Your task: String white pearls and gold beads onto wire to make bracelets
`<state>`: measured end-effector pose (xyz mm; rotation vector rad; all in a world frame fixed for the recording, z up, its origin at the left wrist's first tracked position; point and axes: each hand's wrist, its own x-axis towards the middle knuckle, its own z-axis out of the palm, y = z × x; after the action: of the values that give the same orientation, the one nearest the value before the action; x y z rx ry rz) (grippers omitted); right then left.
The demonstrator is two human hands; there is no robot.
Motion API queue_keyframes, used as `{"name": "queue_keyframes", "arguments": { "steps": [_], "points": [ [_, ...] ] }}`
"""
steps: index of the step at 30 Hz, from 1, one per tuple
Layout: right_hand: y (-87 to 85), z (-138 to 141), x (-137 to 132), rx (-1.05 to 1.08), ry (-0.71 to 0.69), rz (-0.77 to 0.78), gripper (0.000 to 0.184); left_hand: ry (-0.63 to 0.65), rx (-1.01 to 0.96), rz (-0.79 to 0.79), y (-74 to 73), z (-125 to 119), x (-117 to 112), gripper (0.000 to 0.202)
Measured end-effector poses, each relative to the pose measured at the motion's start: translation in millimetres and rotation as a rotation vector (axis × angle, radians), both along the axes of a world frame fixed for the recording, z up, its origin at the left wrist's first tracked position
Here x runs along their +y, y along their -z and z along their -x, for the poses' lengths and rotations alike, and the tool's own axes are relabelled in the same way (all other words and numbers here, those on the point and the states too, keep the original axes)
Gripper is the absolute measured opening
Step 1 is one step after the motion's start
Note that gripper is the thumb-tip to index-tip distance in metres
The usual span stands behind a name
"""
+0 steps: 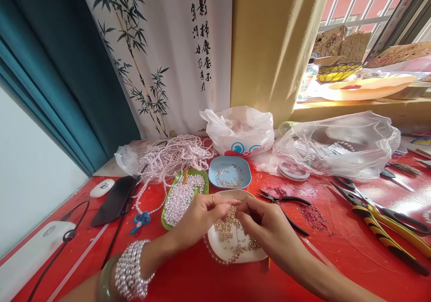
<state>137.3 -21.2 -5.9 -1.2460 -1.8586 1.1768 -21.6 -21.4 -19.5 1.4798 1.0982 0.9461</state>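
Above a white plate, my left hand and my right hand meet with thumbs and index fingers pinched together. A thin beaded strand runs from between my fingertips down across the plate, and its gold-pink beads curve along the near left rim. The exact spot that my fingers grip is hidden. Loose gold beads lie on the plate under both hands. Just left of the plate, partly behind my left hand, is a green tray of white pearl beads. A blue dish with small metal pieces sits behind the plate.
Black-handled pliers lie right of the plate. Farther right are scissors and yellow-black pliers. Pearl strands, a white plastic bag and a clear bag line the back. A phone and blue clip-like item are left.
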Motion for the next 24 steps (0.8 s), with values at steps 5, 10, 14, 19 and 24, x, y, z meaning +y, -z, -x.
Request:
{"name": "queue_keyframes", "arguments": {
  "steps": [5,10,14,19,24],
  "points": [
    [1.1,0.2,-1.3,0.019,0.03,0.063,0.016,-0.012,0.018,0.03,0.6,-0.5,0.3,0.025],
    [3.5,2.0,-3.1,0.055,0.065,0.066,0.016,-0.033,-0.017,0.077,-4.2,-3.7,-1.1,0.025],
    [7.5,1.7,-1.2,0.077,0.063,0.023,0.019,-0.029,-0.079,0.149,-6.1,-4.2,-1.6,0.027],
    [11.3,-0.2,1.6,0.069,0.043,-0.019,0.022,-0.012,-0.093,0.131,-2.6,-1.3,-1.4,0.034],
    [9.2,0.1,1.7,0.077,0.036,-0.076,0.023,-0.006,-0.045,0.071,-2.7,-0.5,-2.0,0.037]
  ]
}}
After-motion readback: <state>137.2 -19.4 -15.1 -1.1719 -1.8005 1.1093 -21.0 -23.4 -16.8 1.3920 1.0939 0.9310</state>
